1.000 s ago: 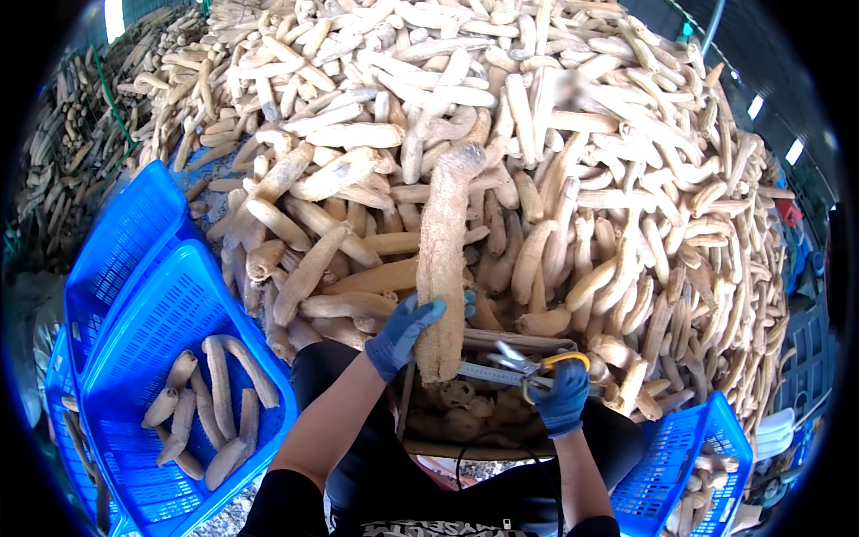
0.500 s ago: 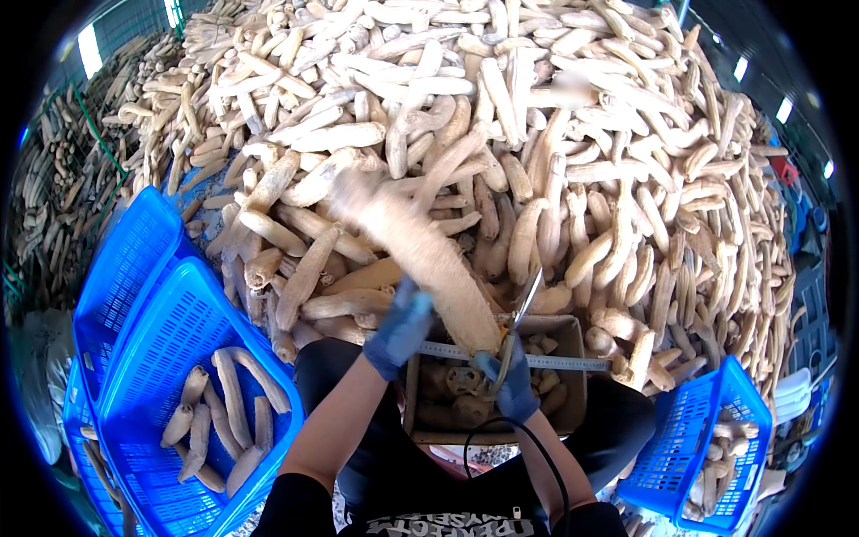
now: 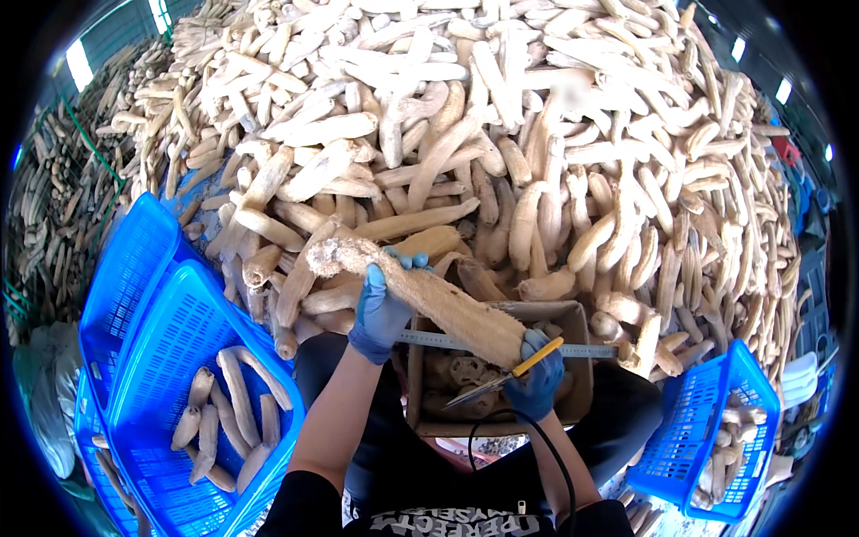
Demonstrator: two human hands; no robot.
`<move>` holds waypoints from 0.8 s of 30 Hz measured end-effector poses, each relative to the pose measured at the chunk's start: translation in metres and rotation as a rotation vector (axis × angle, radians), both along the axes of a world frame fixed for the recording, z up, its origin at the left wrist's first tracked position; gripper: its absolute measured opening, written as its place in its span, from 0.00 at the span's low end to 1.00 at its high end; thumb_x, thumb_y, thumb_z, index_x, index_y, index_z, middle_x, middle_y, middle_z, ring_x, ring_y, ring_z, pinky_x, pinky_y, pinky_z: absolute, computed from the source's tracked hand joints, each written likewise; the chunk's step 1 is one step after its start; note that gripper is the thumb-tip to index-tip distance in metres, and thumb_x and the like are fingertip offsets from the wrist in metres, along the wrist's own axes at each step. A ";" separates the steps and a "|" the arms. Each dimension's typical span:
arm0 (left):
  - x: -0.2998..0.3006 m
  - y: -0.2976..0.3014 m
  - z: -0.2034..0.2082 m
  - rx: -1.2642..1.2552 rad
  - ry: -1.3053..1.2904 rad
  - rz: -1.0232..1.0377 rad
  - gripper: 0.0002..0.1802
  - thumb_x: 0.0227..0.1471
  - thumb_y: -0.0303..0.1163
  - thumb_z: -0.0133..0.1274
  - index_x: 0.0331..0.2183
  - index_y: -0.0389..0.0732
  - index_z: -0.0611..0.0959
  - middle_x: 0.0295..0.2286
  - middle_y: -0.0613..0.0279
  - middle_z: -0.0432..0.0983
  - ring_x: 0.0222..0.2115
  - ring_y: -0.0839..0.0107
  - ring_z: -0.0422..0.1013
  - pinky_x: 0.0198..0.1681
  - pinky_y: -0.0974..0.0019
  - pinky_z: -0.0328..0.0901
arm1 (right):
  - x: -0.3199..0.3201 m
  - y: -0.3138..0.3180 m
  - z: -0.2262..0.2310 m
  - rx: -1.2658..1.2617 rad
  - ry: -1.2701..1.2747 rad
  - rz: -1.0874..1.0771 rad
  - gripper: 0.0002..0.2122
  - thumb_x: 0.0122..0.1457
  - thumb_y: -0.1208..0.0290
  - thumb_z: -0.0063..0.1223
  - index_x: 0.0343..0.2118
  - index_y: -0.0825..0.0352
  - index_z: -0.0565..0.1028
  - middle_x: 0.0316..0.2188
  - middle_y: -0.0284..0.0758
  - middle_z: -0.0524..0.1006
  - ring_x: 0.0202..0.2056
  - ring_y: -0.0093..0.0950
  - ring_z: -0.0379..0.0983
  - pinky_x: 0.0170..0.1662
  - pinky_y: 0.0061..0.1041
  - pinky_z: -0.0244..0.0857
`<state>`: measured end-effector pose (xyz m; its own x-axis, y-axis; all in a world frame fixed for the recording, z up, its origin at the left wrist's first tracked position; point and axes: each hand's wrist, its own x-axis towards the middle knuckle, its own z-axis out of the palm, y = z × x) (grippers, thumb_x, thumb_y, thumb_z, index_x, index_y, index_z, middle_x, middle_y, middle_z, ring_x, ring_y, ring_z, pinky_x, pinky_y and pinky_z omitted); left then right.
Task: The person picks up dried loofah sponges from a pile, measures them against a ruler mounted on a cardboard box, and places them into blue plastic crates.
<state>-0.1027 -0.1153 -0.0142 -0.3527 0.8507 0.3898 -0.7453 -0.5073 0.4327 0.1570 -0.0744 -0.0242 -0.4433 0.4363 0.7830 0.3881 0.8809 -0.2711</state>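
Observation:
A long tan dried loofah point(image 3: 447, 304) slants over a cardboard box, its frayed, rough end up at the left. My left hand point(image 3: 379, 313), in a blue glove, is wrapped round it near that end. At its lower right end, my gloved right hand point(image 3: 534, 387) grips scissors point(image 3: 540, 356) with a yellow handle, the blades pointing left over the box. The fingers of this hand also touch the loofah's end. A pale ruler point(image 3: 577, 351) lies across the box point(image 3: 579, 385). Cut loofah pieces point(image 3: 467, 369) sit inside, partly hidden by the scissors.
A huge heap of loofahs point(image 3: 537, 170) rises in front. Blue baskets point(image 3: 192, 331) at the left hold several loofahs; another blue basket point(image 3: 689, 430) at the right holds shorter pieces. A black cable point(image 3: 561, 465) runs by my right forearm.
The loofah has come down and nearer, into a flatter slant. My left hand has closed round its upper part. The scissors have turned from pointing up to pointing left.

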 end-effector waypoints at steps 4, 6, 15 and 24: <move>0.017 -0.001 0.009 -0.230 0.100 0.038 0.31 0.52 0.45 0.51 0.54 0.46 0.61 0.48 0.62 0.63 0.50 0.65 0.60 0.56 0.57 0.54 | 0.000 -0.009 -0.004 -0.507 0.073 0.020 0.21 0.45 0.73 0.59 0.44 0.69 0.67 0.37 0.41 0.71 0.37 0.36 0.71 0.41 0.31 0.66; 0.018 -0.002 -0.018 -0.414 0.209 -0.029 0.29 0.51 0.35 0.54 0.52 0.40 0.63 0.48 0.59 0.64 0.48 0.67 0.63 0.53 0.63 0.59 | -0.005 -0.013 -0.009 -0.936 0.308 0.184 0.22 0.48 0.71 0.61 0.45 0.69 0.66 0.37 0.36 0.71 0.36 0.26 0.70 0.39 0.23 0.66; 0.048 0.004 -0.027 -0.742 0.387 0.013 0.24 0.49 0.32 0.55 0.46 0.34 0.67 0.40 0.57 0.71 0.40 0.67 0.70 0.42 0.68 0.68 | 0.010 -0.017 -0.027 -1.433 0.367 0.214 0.20 0.52 0.70 0.57 0.46 0.70 0.66 0.37 0.33 0.71 0.35 0.17 0.68 0.36 0.15 0.66; 0.076 0.016 -0.003 -0.517 0.264 -0.390 0.40 0.52 0.50 0.49 0.58 0.41 0.54 0.54 0.55 0.57 0.53 0.63 0.58 0.57 0.56 0.53 | 0.037 0.002 -0.026 -2.018 1.099 0.821 0.17 0.60 0.63 0.44 0.48 0.68 0.65 0.33 0.39 0.72 0.27 0.22 0.70 0.25 0.15 0.64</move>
<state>-0.0263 -0.0997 -0.0171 0.0674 0.9954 -0.0683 -0.6679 0.0958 0.7380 0.1940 -0.0720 -0.0503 -0.7342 0.6451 -0.2116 -0.5439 -0.7454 -0.3854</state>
